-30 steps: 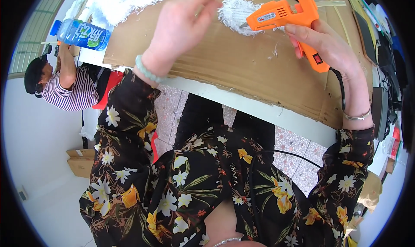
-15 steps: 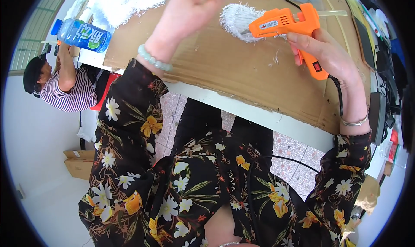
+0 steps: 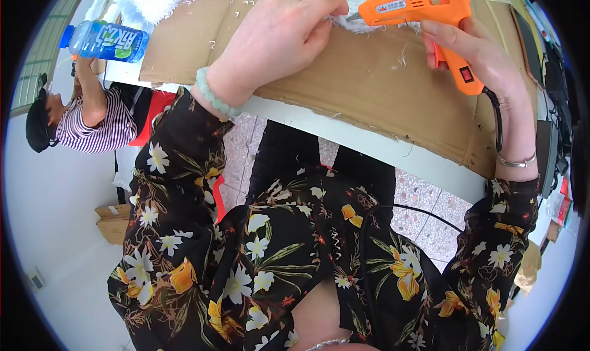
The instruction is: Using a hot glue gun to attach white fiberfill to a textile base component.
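- Under both hands: brown cardboard sheet (image 3: 369,87), bare on the near side
- Right hand (image 3: 485,62): closed round orange glue gun (image 3: 430,10); long axis lies leftward, nozzle toward the left hand
- Left hand (image 3: 279,35): fingers curled, pressing white fluffy tuft (image 3: 350,22); tuft touches nozzle tip
- Far left of the left hand: blue bottle (image 3: 104,41)

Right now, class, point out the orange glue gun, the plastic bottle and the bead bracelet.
orange glue gun (image 3: 410,6): head view, on its barrel.
plastic bottle (image 3: 104,41): head view, on its labelled middle.
bead bracelet (image 3: 215,98): head view, on beads at the left wrist.
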Motion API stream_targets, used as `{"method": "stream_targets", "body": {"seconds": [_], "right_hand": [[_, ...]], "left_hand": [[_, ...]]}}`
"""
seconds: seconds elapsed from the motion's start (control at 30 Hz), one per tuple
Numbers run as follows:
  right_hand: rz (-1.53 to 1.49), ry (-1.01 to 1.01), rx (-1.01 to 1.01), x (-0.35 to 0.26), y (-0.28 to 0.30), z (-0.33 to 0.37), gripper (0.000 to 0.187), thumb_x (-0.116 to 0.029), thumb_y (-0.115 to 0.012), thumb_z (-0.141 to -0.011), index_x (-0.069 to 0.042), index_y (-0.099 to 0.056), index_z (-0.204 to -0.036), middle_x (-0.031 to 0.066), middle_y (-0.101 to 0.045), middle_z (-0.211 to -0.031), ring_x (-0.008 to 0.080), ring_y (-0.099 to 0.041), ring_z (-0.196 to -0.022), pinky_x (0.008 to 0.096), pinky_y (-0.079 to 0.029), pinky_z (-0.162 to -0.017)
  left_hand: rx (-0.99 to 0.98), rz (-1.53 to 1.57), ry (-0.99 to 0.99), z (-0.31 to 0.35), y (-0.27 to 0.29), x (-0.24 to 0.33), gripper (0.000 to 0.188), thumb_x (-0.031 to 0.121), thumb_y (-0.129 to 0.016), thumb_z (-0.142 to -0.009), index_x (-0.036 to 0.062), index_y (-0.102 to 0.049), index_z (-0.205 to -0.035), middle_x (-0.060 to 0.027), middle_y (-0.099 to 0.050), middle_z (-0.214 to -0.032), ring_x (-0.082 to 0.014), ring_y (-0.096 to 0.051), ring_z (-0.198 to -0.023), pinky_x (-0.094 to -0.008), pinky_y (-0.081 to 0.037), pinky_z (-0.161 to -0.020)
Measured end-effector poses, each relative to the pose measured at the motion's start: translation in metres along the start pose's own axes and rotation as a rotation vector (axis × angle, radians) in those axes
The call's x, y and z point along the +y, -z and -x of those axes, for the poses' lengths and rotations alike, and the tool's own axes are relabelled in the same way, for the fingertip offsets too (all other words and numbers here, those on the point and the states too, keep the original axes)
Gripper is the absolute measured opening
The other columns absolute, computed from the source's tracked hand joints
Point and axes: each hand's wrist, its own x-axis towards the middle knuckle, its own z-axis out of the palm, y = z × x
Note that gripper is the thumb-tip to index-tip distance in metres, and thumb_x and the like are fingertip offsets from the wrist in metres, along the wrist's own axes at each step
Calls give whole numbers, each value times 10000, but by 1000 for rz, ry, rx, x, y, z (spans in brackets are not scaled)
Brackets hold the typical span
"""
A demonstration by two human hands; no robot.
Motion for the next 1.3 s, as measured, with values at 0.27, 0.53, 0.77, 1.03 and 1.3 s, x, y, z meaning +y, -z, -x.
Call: {"method": "stream_targets", "body": {"seconds": [0.27,0.53,0.77,1.03,1.3], "right_hand": [[20,-29,8,8,3,4,332,-296,-615,-933,-15,-545,-1095,32,-566,-811,122,-568,-712,273,-455,-682],[141,7,-41,1,9,7,263,-319,-599,-943,-65,-554,-997,5,-547,-780,104,-545,-684,266,-443,-663],[159,-53,28,3,10,2,244,-306,-605,-939,-75,-553,-998,2,-550,-776,103,-549,-682,257,-433,-651],[185,-36,35,-3,15,1,252,-306,-614,-928,-75,-546,-999,-1,-542,-779,102,-528,-658,251,-424,-647],[176,-48,63,-20,21,7,236,-253,-618,-931,-46,-562,-1029,29,-565,-785,133,-560,-691,272,-461,-660]], "left_hand": [[98,201,-81,-9,2,-1,230,59,-661,-765,52,-597,-985,-128,-642,-819,-329,-615,-864,-414,-476,-800],[-2,166,71,-15,-2,-7,187,76,-653,-778,50,-601,-955,-120,-653,-808,-328,-623,-821,-411,-489,-725],[0,105,81,-16,-3,-5,200,126,-689,-764,51,-605,-930,-130,-646,-797,-334,-624,-801,-408,-487,-692],[21,62,39,-13,-1,-9,238,172,-742,-735,63,-574,-864,-131,-626,-772,-336,-613,-782,-415,-470,-676],[25,14,31,-13,-5,-8,227,180,-729,-751,87,-567,-880,-105,-618,-761,-313,-607,-774,-402,-450,-727]]}}
